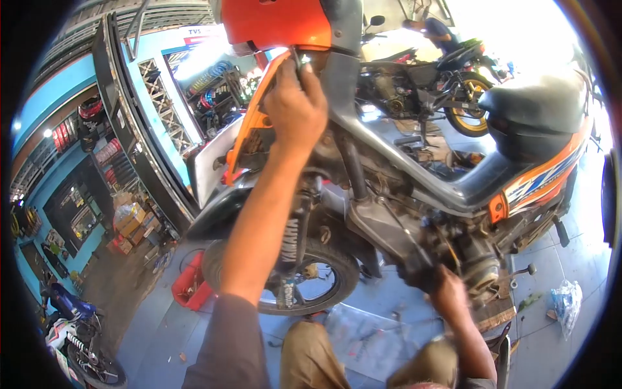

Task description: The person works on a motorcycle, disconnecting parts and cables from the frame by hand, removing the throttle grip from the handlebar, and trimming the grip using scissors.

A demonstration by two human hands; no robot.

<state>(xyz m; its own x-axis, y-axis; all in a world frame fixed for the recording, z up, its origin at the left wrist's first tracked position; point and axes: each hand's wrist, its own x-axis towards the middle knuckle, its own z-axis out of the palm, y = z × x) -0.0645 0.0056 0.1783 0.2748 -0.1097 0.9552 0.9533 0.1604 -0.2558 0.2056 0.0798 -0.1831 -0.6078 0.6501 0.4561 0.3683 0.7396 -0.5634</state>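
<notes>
A motorbike with its side panels off stands in front of me. My left hand (295, 107) is raised to the underside of its orange front cowl (275, 24), beside a hanging orange panel (249, 133). Its fingers are closed in a pinch at the seam, and what they hold is too small to make out. Low on the right, my right hand (450, 292) is at the lower end of the dark plastic cover (382, 227), beside the engine (476, 262). Motion blurs its fingers, and part of them is hidden against the dark parts.
Below the bike are the front wheel (346, 275), a red tray (191, 282) and a clear plastic sheet (363, 337). A plastic bag (567, 305) lies on the tiles at right. Behind are another motorbike (421, 84) and a person (437, 32). Boxes (133, 220) stand at left.
</notes>
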